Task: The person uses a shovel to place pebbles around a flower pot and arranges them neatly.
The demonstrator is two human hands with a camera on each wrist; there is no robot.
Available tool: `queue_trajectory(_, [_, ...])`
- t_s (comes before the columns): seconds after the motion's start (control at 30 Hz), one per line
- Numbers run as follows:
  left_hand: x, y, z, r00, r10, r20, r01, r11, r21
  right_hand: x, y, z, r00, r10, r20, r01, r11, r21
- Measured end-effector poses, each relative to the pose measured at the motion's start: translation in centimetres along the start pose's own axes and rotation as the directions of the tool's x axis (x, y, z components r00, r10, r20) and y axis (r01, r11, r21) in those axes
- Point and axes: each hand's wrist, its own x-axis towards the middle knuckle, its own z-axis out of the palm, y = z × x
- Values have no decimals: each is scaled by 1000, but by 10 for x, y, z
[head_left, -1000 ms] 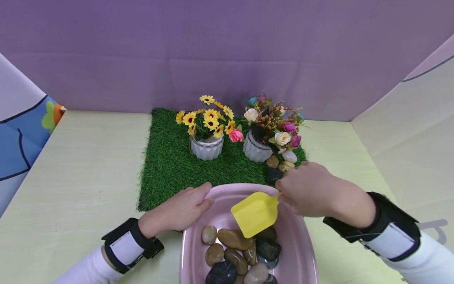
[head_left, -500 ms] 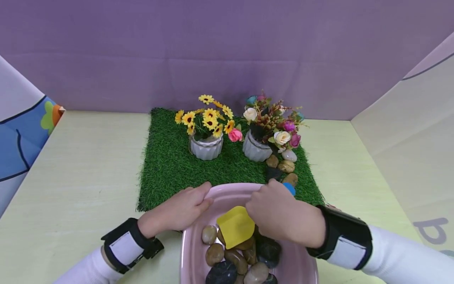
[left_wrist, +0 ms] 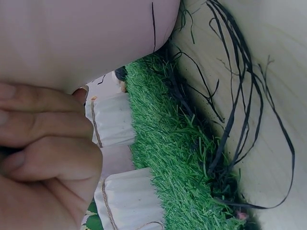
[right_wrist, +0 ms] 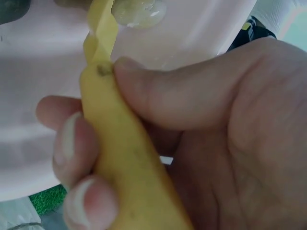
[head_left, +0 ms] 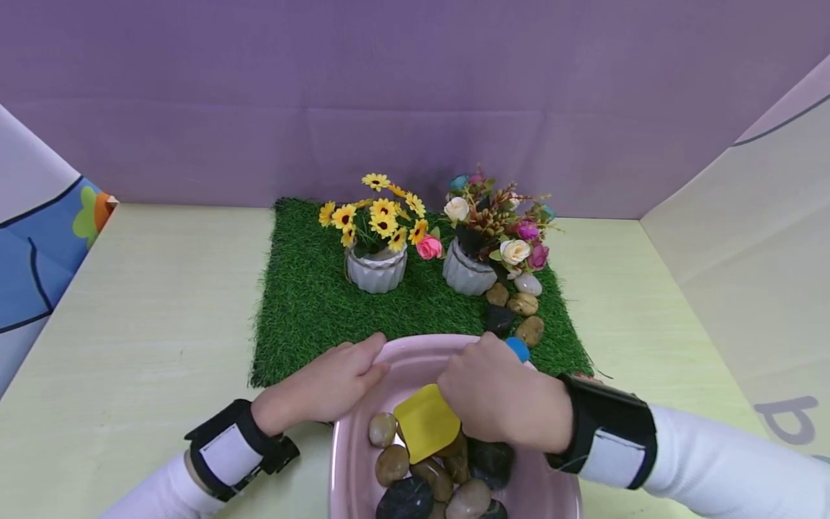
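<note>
Right hand (head_left: 496,389): my thumb and fingers are curled round the yellow handle (right_wrist: 124,143), holding it firmly.
Yellow scoop (head_left: 426,424): in the pink basin (head_left: 424,342); its blade has come down and leftward from the far right corner within the last second, and now lies over the brown stones.
Work in hand: I judge the scoop is now at the basin stones (head_left: 392,465); no stone shows on top of the blade.
Left hand (head_left: 337,378): unmoved, gripping the basin's far left rim, which I take to be steadying it.
Mat stones (head_left: 523,304): a small group beside the right-hand flowerpot (head_left: 468,270) on the grass mat (head_left: 311,303); a brown one my right hand was covering now shows.
Under the blade: covered; I cannot tell whether its edge touches a stone or has slid beneath one.
Scoop neck: behind my right hand from above, though the right wrist view shows it.
Blue disc (head_left: 518,349): partly hidden just past my knuckles, perhaps the handle's end.
Basin's near side: cut off below.
Left fingertips: partly out of sight in the left wrist view.
</note>
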Motion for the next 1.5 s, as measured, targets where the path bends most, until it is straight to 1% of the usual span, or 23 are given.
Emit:
queue_trajectory(0.1, [0, 0, 0, 1000, 10, -6, -10, 1000, 6, -1, -4, 0, 1000, 4, 29, -3, 1000, -21])
queue_trajectory(0.17, [0, 0, 0, 1000, 16, -7, -16, 1000, 9, -1, -9, 1, 999, 24, 33, -23, 999, -43])
queue_trajectory(0.33, [0, 0, -1, 1000, 23, -2, -23, 1000, -7, -2, -19, 9, 997, 60, -41, -65, 990, -122])
queue_trajectory(0.4, [0, 0, -1, 1000, 27, -1, -27, 1000, -13, -1, -18, 12, 997, 50, -55, -57, 990, -132])
queue_trajectory(0.43, [0, 0, -1, 1000, 26, -1, -26, 1000, -14, -1, -18, 13, 998, 46, -48, -52, 991, -127])
queue_trajectory(0.47, [0, 0, -1, 1000, 25, -1, -25, 1000, -14, 0, -16, 14, 998, 40, -40, -45, 992, -117])
queue_trajectory(0.53, [0, 0, -1, 1000, 23, -2, -23, 1000, -7, 1, -13, 16, 998, 26, -50, -31, 995, -91])
queue_trajectory(0.63, [0, -1, -1, 1000, 13, 1, -13, 1000, -8, 2, -8, 20, 995, 6, -99, -10, 999, -44])
queue_trajectory(0.77, [-1, 0, -2, 1000, 4, 11, -4, 1000, -29, 4, -3, 24, 984, -34, -174, 29, 999, -31])
queue_trajectory(0.9, [0, 0, -1, 1000, -1, 9, 1, 1000, -21, 7, 1, 25, 976, -67, -206, 65, 998, -16])
queue_trajectory(1.0, [0, 0, -1, 1000, -1, 2, 1, 1000, -2, 7, 3, 25, 978, -73, -196, 78, 997, 21])
queue_trajectory(1.13, [0, 0, 0, 1000, 2, -5, -2, 1000, -1, 7, 3, 27, 987, -67, -146, 82, 991, 101])
queue_trajectory(1.23, [-1, -1, 0, 1000, 6, -6, -6, 1000, -6, 5, 5, 31, 993, -66, -102, 84, 979, 188])
queue_trajectory(1.3, [-1, -1, 0, 1000, 8, -4, -8, 1000, -12, 4, 6, 33, 994, -71, -87, 90, 966, 243])
queue_trajectory(1.4, [-1, 0, 0, 1000, 7, 1, -7, 1000, -25, 3, 9, 36, 991, -89, -96, 114, 948, 297])
queue_trajectory(1.5, [-1, 0, -1, 1000, 3, 3, -3, 999, -38, 2, 11, 36, 985, -113, -130, 149, 937, 316])
